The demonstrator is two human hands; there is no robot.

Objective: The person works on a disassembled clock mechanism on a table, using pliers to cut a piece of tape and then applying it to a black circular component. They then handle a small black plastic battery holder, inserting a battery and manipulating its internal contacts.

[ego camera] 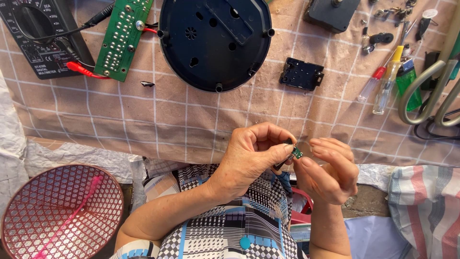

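Between our two hands, just above our lap, sits a tiny green circuit board (297, 153). Our left hand (254, 153) pinches it with thumb and fingertips closed tight on its left side. Our right hand (328, 168) touches its right edge with curled fingers, a closed grip too. Something orange pokes out under our left thumb, but we cannot tell what it is.

Up on the bench (191, 120), covered with a checked cloth, lies a big round dark clock back (215, 43). Left of it is a long green circuit board (123, 38) and a black multimeter (40, 36) with white writing. A small black battery holder (302, 74) lies to the right, near two screwdrivers (383, 84).
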